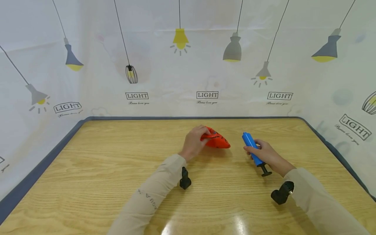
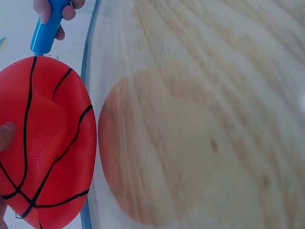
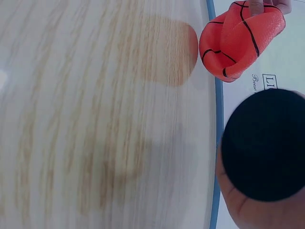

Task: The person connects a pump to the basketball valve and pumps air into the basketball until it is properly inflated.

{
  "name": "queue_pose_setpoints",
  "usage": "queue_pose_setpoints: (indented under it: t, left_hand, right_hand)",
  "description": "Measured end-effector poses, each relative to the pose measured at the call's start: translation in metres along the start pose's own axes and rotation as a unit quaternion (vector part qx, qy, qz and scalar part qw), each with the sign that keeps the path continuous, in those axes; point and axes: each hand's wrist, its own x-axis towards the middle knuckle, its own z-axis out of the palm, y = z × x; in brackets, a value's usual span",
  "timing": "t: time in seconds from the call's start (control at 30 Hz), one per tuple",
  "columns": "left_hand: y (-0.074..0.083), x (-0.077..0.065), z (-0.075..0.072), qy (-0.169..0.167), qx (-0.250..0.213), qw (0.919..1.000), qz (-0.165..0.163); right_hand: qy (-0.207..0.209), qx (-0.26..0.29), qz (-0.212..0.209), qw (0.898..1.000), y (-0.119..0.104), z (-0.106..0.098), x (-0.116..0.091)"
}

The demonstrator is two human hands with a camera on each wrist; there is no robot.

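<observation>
My left hand (image 1: 193, 141) pinches a crumpled, partly deflated red basketball (image 1: 219, 142) with black lines. In the left wrist view, dents run across the ball (image 2: 52, 129) and the left thumb (image 2: 5, 135) rests on it. To the right, my right hand (image 1: 268, 155) grips the blue barrel of a hand pump (image 1: 249, 142). Its black handle (image 1: 266, 171) points towards me, and the narrow tip points away. A gap separates pump and ball in the head view. The handle's round black end (image 3: 267, 145) hides much of the right hand in the right wrist view.
Both hands are above a light wooden table (image 1: 102, 169). Behind it and at the sides hangs a white curtain (image 1: 164, 75) printed with lamps, its dark edge bordering the tabletop. A black wrist camera (image 1: 185, 179) sits at the left sleeve, another camera (image 1: 282, 193) at the right.
</observation>
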Motion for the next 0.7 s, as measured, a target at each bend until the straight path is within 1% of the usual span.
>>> queue_pose_setpoints:
  t: [0.1,0.23,0.47,0.6,0.7]
  left_hand:
    - [-0.001,0.000,-0.003,-0.001,0.010,0.9999,0.011]
    - [-0.002,0.000,-0.005,-0.003,0.010,0.9997,0.021]
    - [-0.003,-0.002,-0.007,-0.007,-0.020,0.9989,0.041]
    - [-0.001,-0.003,-0.009,-0.010,-0.036,0.9985,0.040]
    - [0.000,-0.004,-0.012,-0.004,-0.050,0.9979,0.040]
  right_hand:
    - [-0.002,-0.001,-0.001,1.000,0.000,0.001,0.000]
    - [-0.006,0.000,-0.005,1.000,-0.001,0.001,-0.001]
    - [-0.017,0.022,-0.016,0.999,-0.002,0.004,-0.002]
    - [-0.020,0.031,-0.021,0.999,-0.003,0.006,-0.003]
    - [-0.023,0.037,-0.023,0.999,-0.004,0.006,-0.004]
